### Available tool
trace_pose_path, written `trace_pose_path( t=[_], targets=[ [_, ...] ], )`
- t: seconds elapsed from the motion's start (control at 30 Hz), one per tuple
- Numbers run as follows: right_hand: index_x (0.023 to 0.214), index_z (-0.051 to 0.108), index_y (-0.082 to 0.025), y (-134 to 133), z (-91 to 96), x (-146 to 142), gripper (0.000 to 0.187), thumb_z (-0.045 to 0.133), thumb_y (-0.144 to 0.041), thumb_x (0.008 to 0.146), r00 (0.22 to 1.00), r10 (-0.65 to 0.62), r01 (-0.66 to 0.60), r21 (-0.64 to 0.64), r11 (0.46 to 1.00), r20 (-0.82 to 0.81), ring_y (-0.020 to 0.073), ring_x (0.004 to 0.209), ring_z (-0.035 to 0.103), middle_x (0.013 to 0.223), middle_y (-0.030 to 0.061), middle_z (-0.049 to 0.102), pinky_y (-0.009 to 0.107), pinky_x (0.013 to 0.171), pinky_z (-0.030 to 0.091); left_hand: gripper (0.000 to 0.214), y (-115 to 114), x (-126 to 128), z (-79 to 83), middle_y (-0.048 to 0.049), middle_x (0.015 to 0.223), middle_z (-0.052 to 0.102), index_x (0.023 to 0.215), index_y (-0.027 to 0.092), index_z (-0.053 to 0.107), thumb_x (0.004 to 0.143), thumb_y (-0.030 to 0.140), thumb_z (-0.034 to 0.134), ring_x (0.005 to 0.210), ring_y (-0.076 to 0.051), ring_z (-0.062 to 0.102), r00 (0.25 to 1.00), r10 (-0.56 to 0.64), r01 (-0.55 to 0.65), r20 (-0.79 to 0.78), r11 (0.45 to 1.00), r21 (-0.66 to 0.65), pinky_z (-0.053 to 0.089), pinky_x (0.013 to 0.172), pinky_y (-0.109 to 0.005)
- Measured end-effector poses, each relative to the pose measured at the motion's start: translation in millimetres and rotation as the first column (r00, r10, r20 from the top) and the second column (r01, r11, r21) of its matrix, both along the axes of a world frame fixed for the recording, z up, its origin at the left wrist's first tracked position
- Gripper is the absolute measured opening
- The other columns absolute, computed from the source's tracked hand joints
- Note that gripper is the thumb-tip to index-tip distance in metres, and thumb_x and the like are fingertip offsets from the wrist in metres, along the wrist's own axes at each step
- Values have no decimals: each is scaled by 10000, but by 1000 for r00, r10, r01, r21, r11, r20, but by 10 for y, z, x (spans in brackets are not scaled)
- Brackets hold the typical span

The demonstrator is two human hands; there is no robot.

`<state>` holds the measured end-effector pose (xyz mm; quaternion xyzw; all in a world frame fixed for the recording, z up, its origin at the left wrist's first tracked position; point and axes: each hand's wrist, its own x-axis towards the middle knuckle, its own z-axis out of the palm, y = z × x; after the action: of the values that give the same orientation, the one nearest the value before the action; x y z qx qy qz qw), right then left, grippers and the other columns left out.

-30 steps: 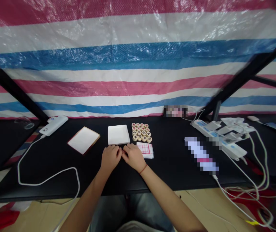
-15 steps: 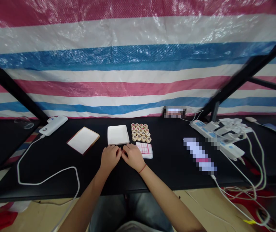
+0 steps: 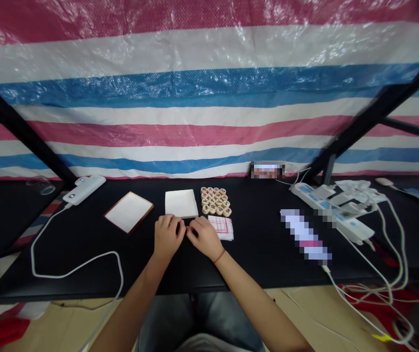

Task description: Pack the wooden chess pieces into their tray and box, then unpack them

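Observation:
A square white box (image 3: 180, 204), its shallow inside bare, lies on the black table. My left hand (image 3: 168, 235) is just in front of the box's lower left edge. Its fingers are loosely bent and the thumb stands apart, with nothing seen in it. My right hand (image 3: 205, 238) rests beside it, thumb tips close together, fingers loosely curled and holding nothing I can see. A folded white cloth with red lines (image 3: 224, 228) lies right against my right hand, partly hidden by it. Behind the cloth, round xiangqi pieces (image 3: 215, 201) stand in tight rows, some with red characters, some black.
A box lid (image 3: 129, 212) with a white inside lies to the left. A white power bank (image 3: 84, 189) with a cable is behind it. A blurred phone-like thing (image 3: 306, 235) and a power strip (image 3: 336, 215) with tangled cables lie to the right.
My left hand has risen slightly toward the box, its fingers straightening and its thumb parting from them. The right hand has shifted slightly. The whole view has moved a little.

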<state>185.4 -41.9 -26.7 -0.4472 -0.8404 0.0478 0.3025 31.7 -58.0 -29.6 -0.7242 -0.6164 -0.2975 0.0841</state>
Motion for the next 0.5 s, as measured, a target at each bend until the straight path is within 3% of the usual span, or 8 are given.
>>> trace_pose_path(
  t=[0.1,0.2,0.33,0.5],
  targets=[
    [703,572,-199,-62,44,131,234,480,-213,918,989,-84,92,63,994,-121,188,783,522,772,48,592,310,745,407,290,5,-3,-17,-124,1216,622,1142,198,654,894,222,507,1149,-292,534,999,30,-31,16,995,98,404,920,-405],
    [873,646,-193,-178,32,336,150,505,-240,896,973,-195,208,103,973,-125,233,1014,554,1025,93,645,371,891,409,335,27,-7,-66,-120,1381,534,1214,203,620,906,224,491,1285,-318,452,999,-16,19,-46,999,49,363,1008,-458],
    [1199,600,-181,-373,-73,594,355,530,-329,884,947,-319,315,94,945,35,300,1264,450,1317,135,565,469,1027,329,263,37,-12,-102,-97,1286,615,1104,216,667,923,231,477,1260,-298,485,998,-53,51,-44,998,-40,371,1004,-445],
    [1156,622,-189,-550,-104,710,309,521,-360,920,940,-322,321,33,947,115,279,1141,529,1206,126,631,431,949,380,205,-79,7,-51,-74,1133,680,1008,246,683,922,275,499,1175,-281,528,999,-45,47,12,990,-136,370,962,-446]
  ],
)
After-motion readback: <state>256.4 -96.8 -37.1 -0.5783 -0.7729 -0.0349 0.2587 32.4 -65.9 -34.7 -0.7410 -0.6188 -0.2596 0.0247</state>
